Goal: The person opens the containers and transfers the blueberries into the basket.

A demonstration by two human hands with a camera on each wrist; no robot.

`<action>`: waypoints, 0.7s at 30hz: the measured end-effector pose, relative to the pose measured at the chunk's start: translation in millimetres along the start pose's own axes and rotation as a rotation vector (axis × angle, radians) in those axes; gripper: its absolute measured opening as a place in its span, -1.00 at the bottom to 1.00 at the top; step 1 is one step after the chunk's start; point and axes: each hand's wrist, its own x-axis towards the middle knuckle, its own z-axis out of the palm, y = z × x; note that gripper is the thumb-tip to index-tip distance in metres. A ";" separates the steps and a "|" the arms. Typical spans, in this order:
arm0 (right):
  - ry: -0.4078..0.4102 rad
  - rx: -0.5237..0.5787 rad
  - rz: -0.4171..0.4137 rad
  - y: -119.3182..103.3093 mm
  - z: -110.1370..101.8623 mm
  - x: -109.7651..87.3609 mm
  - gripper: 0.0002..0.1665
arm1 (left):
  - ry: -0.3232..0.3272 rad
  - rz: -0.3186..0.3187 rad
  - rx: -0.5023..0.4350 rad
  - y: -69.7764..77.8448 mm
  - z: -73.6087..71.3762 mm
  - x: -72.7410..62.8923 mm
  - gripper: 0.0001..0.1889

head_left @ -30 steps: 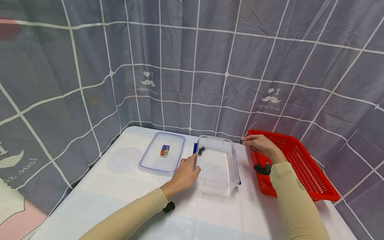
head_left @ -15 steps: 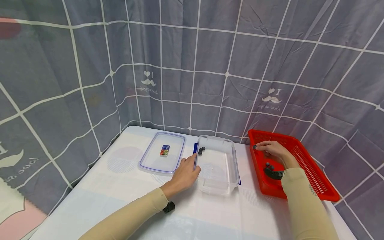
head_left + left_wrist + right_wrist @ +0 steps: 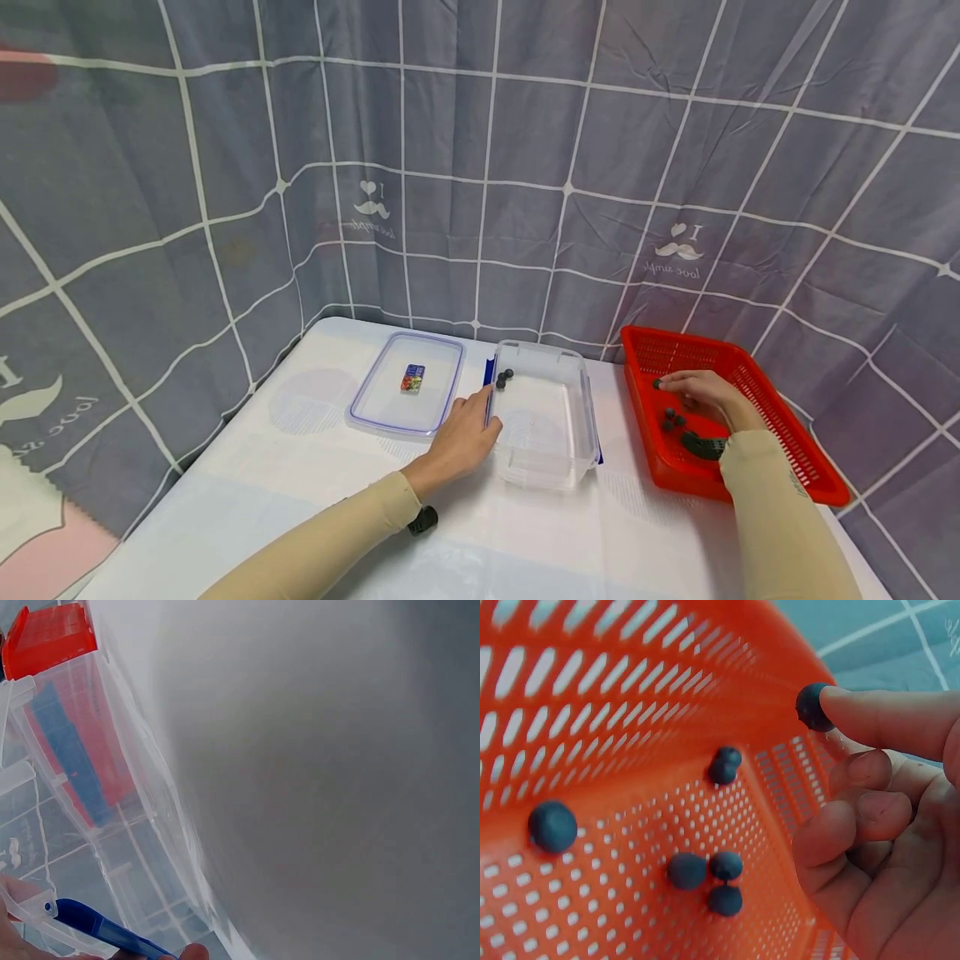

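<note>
My left hand [image 3: 461, 437] grips the left side of a clear plastic container [image 3: 542, 468]. In the left wrist view its fingertips lie at the rim and a blue side latch [image 3: 105, 928]. Several dark blueberries [image 3: 501, 382] sit in the container's back left corner. Over the inside of a red perforated basket [image 3: 663, 462], my right hand [image 3: 708, 393] pinches one blueberry [image 3: 812, 709] between thumb and finger. Its other fingers are curled. More blueberries [image 3: 686, 871] lie apart and in small groups on the basket floor.
A clear lid [image 3: 441, 367] with a blue edge and a small label lies flat to the left of the container. A grey gridded curtain [image 3: 450, 208] hangs behind the table [image 3: 300, 467]. The basket stands by the table's right edge.
My right hand has moved from the gap beside the container rightward into the basket, a blueberry at its fingertips throughout. The left hand and container stay in place.
</note>
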 end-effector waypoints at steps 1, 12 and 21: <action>0.002 0.002 0.007 2.1 -0.9 -0.3 -0.51 | -0.001 -0.001 -0.001 0.1 0.1 -0.1 -0.33; 0.013 -0.019 0.039 18.8 -5.2 -0.8 -0.56 | 0.004 0.000 -0.001 -1.0 1.1 0.1 -0.33; 0.026 -0.041 0.028 17.2 -0.6 -0.5 -0.53 | 0.000 0.001 0.001 -0.3 0.9 -0.3 -0.33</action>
